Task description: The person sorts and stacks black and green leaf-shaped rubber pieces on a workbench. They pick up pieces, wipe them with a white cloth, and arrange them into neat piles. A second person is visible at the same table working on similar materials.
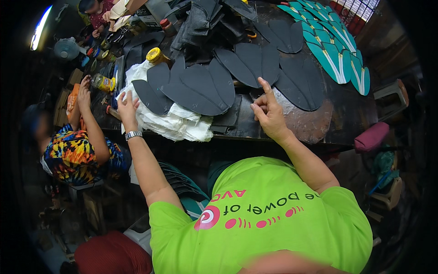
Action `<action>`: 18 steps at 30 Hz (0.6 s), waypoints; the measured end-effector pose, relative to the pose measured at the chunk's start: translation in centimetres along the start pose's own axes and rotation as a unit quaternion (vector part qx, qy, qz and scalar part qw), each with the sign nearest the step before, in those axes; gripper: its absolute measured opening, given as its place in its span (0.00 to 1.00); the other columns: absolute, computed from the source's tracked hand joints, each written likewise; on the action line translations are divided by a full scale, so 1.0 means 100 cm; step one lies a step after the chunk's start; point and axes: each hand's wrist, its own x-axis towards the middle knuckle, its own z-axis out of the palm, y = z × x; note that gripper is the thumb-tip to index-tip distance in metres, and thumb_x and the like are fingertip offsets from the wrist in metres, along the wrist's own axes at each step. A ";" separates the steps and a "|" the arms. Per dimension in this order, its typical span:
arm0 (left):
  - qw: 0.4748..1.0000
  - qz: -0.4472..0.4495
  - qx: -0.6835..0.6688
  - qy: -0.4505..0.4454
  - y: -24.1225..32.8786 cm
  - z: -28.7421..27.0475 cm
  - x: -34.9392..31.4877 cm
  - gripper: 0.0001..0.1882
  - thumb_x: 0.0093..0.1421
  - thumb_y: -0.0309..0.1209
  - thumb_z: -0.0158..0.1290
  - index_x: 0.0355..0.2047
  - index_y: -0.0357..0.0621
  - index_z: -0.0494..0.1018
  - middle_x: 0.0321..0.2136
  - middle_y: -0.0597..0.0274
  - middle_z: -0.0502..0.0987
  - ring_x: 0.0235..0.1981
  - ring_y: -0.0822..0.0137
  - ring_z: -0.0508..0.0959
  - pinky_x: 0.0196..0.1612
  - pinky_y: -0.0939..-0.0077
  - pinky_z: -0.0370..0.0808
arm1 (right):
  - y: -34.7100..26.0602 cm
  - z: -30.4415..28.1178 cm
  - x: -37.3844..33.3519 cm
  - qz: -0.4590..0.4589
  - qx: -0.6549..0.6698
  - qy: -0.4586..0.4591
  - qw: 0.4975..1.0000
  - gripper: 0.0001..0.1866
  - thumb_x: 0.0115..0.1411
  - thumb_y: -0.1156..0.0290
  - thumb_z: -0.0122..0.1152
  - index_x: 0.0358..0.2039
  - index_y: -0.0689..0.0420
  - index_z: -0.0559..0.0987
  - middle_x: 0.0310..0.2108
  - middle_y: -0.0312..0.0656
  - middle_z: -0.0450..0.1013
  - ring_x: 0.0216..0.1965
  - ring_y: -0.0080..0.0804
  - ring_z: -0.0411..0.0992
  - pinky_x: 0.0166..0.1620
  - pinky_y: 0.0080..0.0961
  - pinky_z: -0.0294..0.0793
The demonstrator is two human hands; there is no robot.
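Observation:
My left hand point(127, 108), with a metal watch at its wrist, is open at the left edge of a crumpled white sheet pile point(182, 125). Its fingers are spread and nothing shows in them. Black sole-shaped pieces point(198, 89) overlap on top of that pile. Farther right, my right hand point(270, 112) is raised near the table's front edge, index finger stretched out and thumb apart, holding nothing that I can see. Its index fingertip is close to another group of black sole-shaped pieces point(248, 64). More black pieces point(301, 84) lie just right of it.
Teal sole-shaped pieces with white stripes point(335, 52) overlap at the far right. A heap of black pieces point(200, 27) stands at the back, near a yellow-lidded jar point(157, 55). A co-worker in a patterned shirt point(80, 155) sits left, hands beside another jar point(103, 83); another person is far left.

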 end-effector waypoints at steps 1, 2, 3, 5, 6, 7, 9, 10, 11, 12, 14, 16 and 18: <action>0.998 0.003 0.067 -0.023 -0.001 0.003 -0.002 0.24 0.64 0.32 0.58 0.58 0.37 0.67 0.38 0.54 0.78 0.35 0.68 0.80 0.35 0.80 0.76 | 0.000 0.000 0.000 -0.002 -0.010 0.001 1.000 0.42 0.61 0.82 0.56 0.72 0.49 0.51 0.25 0.37 0.69 0.24 0.19 0.66 0.30 0.18 0.69; 0.990 0.011 0.131 -0.048 -0.003 0.005 -0.004 0.25 0.63 0.32 0.59 0.57 0.37 0.67 0.38 0.54 0.79 0.35 0.69 0.80 0.35 0.81 0.75 | 0.000 0.001 0.000 -0.005 -0.018 0.000 1.000 0.42 0.61 0.82 0.56 0.72 0.48 0.52 0.26 0.37 0.69 0.24 0.19 0.66 0.30 0.18 0.69; 0.990 0.053 0.124 -0.036 -0.005 0.010 -0.005 0.26 0.60 0.29 0.61 0.57 0.38 0.67 0.36 0.55 0.80 0.32 0.71 0.79 0.32 0.81 0.73 | 0.001 0.001 0.000 -0.006 -0.027 -0.002 1.000 0.42 0.61 0.82 0.56 0.72 0.48 0.52 0.26 0.37 0.69 0.25 0.19 0.66 0.31 0.18 0.70; 0.995 0.075 0.047 -0.055 -0.008 0.017 -0.005 0.26 0.60 0.25 0.60 0.58 0.38 0.66 0.36 0.55 0.81 0.31 0.72 0.79 0.32 0.81 0.73 | 0.002 0.002 -0.001 -0.001 -0.021 0.000 1.000 0.42 0.61 0.82 0.56 0.72 0.48 0.52 0.26 0.37 0.69 0.25 0.19 0.66 0.32 0.18 0.70; 0.997 0.048 0.024 -0.046 -0.009 0.018 -0.006 0.26 0.59 0.24 0.60 0.58 0.39 0.66 0.36 0.54 0.81 0.31 0.72 0.78 0.31 0.81 0.73 | 0.003 0.002 -0.002 0.004 -0.017 -0.003 1.000 0.42 0.61 0.82 0.56 0.72 0.48 0.52 0.26 0.37 0.69 0.25 0.19 0.66 0.32 0.18 0.70; 0.997 0.025 -0.053 -0.054 -0.009 0.019 -0.005 0.26 0.59 0.20 0.58 0.58 0.39 0.65 0.34 0.56 0.81 0.30 0.73 0.78 0.29 0.83 0.71 | 0.003 0.002 -0.002 0.001 -0.023 -0.002 1.000 0.42 0.60 0.82 0.56 0.72 0.48 0.52 0.27 0.37 0.69 0.25 0.19 0.66 0.32 0.18 0.70; 0.991 0.041 -0.123 -0.029 -0.005 0.016 -0.001 0.25 0.60 0.20 0.57 0.57 0.40 0.65 0.33 0.57 0.81 0.28 0.74 0.77 0.26 0.84 0.70 | 0.005 0.002 -0.003 -0.007 -0.034 0.002 0.999 0.42 0.60 0.82 0.57 0.72 0.47 0.51 0.27 0.37 0.69 0.25 0.19 0.66 0.33 0.18 0.70; 0.983 0.056 -0.174 -0.027 -0.003 0.014 0.002 0.24 0.60 0.20 0.57 0.57 0.41 0.65 0.33 0.57 0.80 0.28 0.74 0.77 0.25 0.84 0.69 | 0.005 0.002 -0.003 -0.009 -0.037 0.001 0.999 0.42 0.60 0.82 0.57 0.72 0.47 0.51 0.27 0.37 0.69 0.25 0.19 0.66 0.33 0.18 0.70; 0.982 0.060 -0.179 -0.005 0.002 0.008 0.006 0.23 0.61 0.19 0.56 0.56 0.41 0.65 0.37 0.55 0.79 0.31 0.71 0.78 0.29 0.81 0.75 | 0.006 0.002 -0.003 -0.012 -0.040 0.001 0.999 0.42 0.60 0.82 0.57 0.72 0.47 0.51 0.27 0.37 0.69 0.25 0.19 0.66 0.33 0.18 0.70; 0.980 0.067 -0.189 0.015 0.005 0.002 0.010 0.23 0.61 0.18 0.56 0.56 0.41 0.65 0.38 0.54 0.79 0.33 0.70 0.79 0.32 0.80 0.76 | 0.007 0.002 -0.002 -0.009 -0.047 0.002 0.999 0.43 0.60 0.82 0.57 0.72 0.47 0.51 0.27 0.37 0.69 0.25 0.19 0.66 0.33 0.18 0.70; 0.971 0.067 -0.226 0.038 0.009 -0.011 0.019 0.23 0.62 0.17 0.54 0.56 0.40 0.65 0.39 0.53 0.78 0.36 0.68 0.79 0.36 0.76 0.80 | 0.007 0.002 -0.002 -0.007 -0.032 0.001 0.999 0.42 0.60 0.82 0.56 0.72 0.47 0.51 0.27 0.37 0.69 0.25 0.18 0.65 0.32 0.18 0.69; 0.974 0.070 -0.211 0.050 0.006 -0.021 0.027 0.22 0.62 0.16 0.54 0.56 0.40 0.65 0.40 0.51 0.78 0.39 0.64 0.79 0.42 0.70 0.81 | 0.007 0.003 -0.002 -0.008 -0.025 0.003 1.000 0.42 0.60 0.82 0.56 0.72 0.47 0.52 0.27 0.36 0.69 0.25 0.18 0.65 0.32 0.17 0.69; 0.975 0.039 -0.206 0.079 -0.003 -0.029 0.034 0.22 0.62 0.16 0.54 0.56 0.40 0.65 0.40 0.51 0.78 0.39 0.64 0.79 0.43 0.70 0.81 | 0.007 0.003 -0.002 -0.002 -0.022 0.000 1.000 0.42 0.60 0.82 0.56 0.72 0.47 0.52 0.27 0.36 0.69 0.25 0.17 0.65 0.32 0.17 0.69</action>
